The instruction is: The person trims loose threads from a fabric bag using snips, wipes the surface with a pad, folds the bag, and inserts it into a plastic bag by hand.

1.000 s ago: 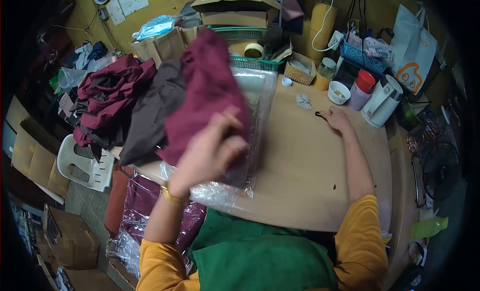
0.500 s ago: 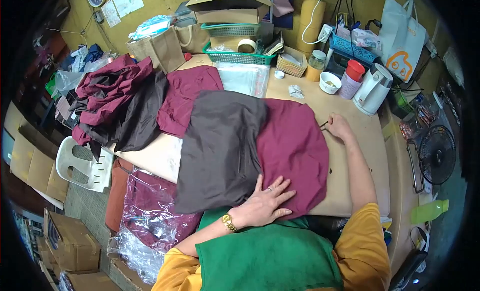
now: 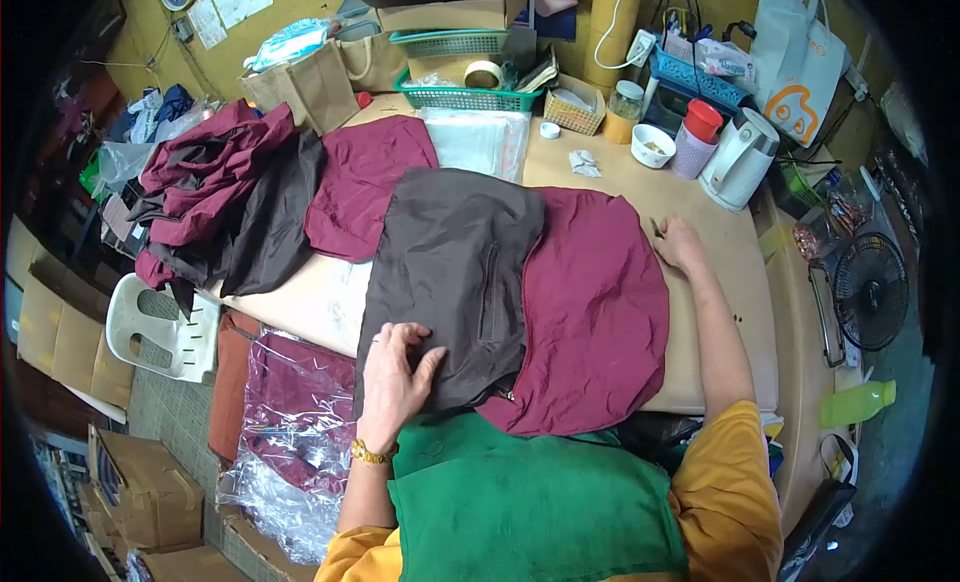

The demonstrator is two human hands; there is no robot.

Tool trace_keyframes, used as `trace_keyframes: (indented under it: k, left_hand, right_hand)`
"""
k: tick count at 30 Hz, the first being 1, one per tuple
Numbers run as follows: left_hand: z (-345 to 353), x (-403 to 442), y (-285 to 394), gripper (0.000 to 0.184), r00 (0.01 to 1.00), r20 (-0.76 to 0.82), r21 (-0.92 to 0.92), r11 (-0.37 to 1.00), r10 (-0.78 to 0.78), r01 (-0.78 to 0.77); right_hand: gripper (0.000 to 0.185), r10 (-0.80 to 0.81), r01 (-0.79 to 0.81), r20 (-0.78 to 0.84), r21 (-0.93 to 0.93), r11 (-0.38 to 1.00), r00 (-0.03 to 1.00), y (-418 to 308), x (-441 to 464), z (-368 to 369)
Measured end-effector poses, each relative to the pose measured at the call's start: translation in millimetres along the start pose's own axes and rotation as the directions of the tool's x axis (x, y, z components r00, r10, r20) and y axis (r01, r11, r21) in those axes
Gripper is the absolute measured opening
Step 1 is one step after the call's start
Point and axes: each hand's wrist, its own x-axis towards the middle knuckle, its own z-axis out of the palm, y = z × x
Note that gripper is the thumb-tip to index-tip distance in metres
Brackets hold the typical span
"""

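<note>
You've got the garment (image 3: 510,302) under your left hand's (image 3: 395,380) loosely curled fingers; right hand (image 3: 680,246) pinches a small dark thing (image 3: 656,227) just off its maroon edge.

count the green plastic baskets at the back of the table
2: upper green plastic basket below the open brown cardboard box; lower green plastic basket below the upper one. Others may be hidden.

Brown-maroon cloth (image 3: 510,292) flat on table (image 3: 625,177)

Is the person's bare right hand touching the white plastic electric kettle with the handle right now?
Apart. The head view shows a strip of bare tan tabletop between the right hand and the kettle's base.
</note>
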Motion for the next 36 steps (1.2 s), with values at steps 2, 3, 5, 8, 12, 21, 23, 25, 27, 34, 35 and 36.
trace_keyframes:
  k: [2,3,5,8,12,21,23,25,27,34,35,36]
  left_hand:
    - [-5,0,-10,0.028,0.998,-0.011,-0.011,0.998,-0.06,0.06]
    - [-6,1,-14,0.028,0.998,-0.014,-0.012,0.998,-0.057,0.057]
    - [-8,6,-23,0.029,0.985,-0.159,0.028,0.998,0.063,-0.059]
    - [4,27,-80,0.031,0.943,-0.326,0.053,0.995,-0.064,0.086]
    - [7,64,-142,0.047,0.971,-0.145,0.192,0.958,-0.19,0.216]
    - [26,136,-96,0.08,0.816,0.343,-0.703,0.449,-0.466,0.552]
    - [48,148,-147,0.079,0.905,0.225,-0.804,0.456,-0.362,0.382]
    - [43,155,-166,0.079,0.849,-0.009,-0.901,0.372,-0.528,0.222]
    - [22,150,-188,0.078,0.833,-0.225,-0.701,0.677,-0.506,0.222]
    - [-11,119,-65,0.078,0.953,-0.209,0.123,0.961,-0.22,0.249]
    - [14,114,-57,0.081,0.972,-0.233,0.067,0.996,-0.035,0.052]
    - [44,111,-38,0.079,0.951,-0.295,0.111,0.992,0.092,-0.062]
  right_hand:
    - [0.017,-0.04,0.018,-0.069,-0.289,0.957,0.997,22,14,17]
    - [0.017,-0.04,0.017,-0.073,-0.29,0.957,0.996,19,18,10]
    - [0.013,0.208,-0.247,0.143,0.367,0.897,0.968,-2,21,-17]
    - [0.019,0.027,-0.047,0.04,0.936,0.35,0.999,-80,-13,-46]
    - [0.032,-0.311,0.287,-0.072,0.615,0.734,0.948,-167,-81,-18]
    - [0.032,-0.549,0.553,-0.086,0.219,0.804,0.832,-131,-110,49]
    - [0.033,-0.585,0.589,-0.089,0.22,0.778,0.806,-118,-107,42]
    - [0.033,-0.62,0.622,-0.087,0.227,0.75,0.78,-103,-106,37]
    - [0.036,-0.693,0.688,-0.075,0.237,0.686,0.717,-90,-104,29]
    - [0.014,-0.485,0.242,0.135,0.732,0.636,0.864,-120,-67,18]
    - [0.015,-0.451,0.171,0.149,0.786,0.594,0.88,-134,-60,10]
    - [0.014,-0.384,0.092,0.181,0.8,0.593,0.905,-150,-55,-1]
